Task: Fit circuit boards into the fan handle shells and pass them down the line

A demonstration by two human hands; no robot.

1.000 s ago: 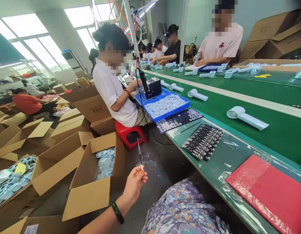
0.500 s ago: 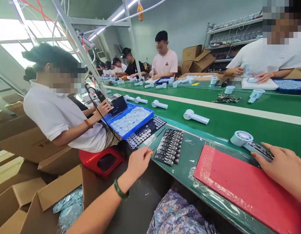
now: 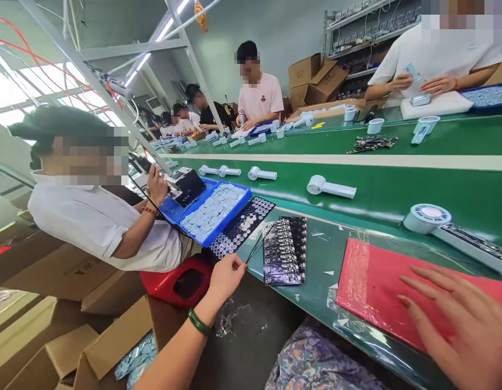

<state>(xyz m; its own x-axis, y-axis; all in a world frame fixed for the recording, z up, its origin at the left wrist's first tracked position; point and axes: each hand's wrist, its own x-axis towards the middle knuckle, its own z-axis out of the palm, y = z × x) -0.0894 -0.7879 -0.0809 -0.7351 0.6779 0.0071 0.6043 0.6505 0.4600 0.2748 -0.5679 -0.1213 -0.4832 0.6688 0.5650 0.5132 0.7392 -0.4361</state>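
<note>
Away from the handle of the pale-blue plastic fan-like device with a round head (image 3: 425,219), the right hand (image 3: 468,322) had moved since the earlier view; now it was spread, over a flat red rectangular pad (image 3: 375,284) (whether it touched the pad, I could not tell). The device lay on the green work surface just beyond the pad, its long handle showing a narrow black circuit board (image 3: 472,242). The left hand (image 3: 224,279) pinched the near end of a thin dark rod-like tool (image 3: 255,249), which pointed towards a group of black printed circuit boards (image 3: 278,254). This tool was probably light and stiff, best held along its shaft. The device seemed light, rigid and rather slippery; one should take it by the handle's sides, because the board was likely fragile.
</note>
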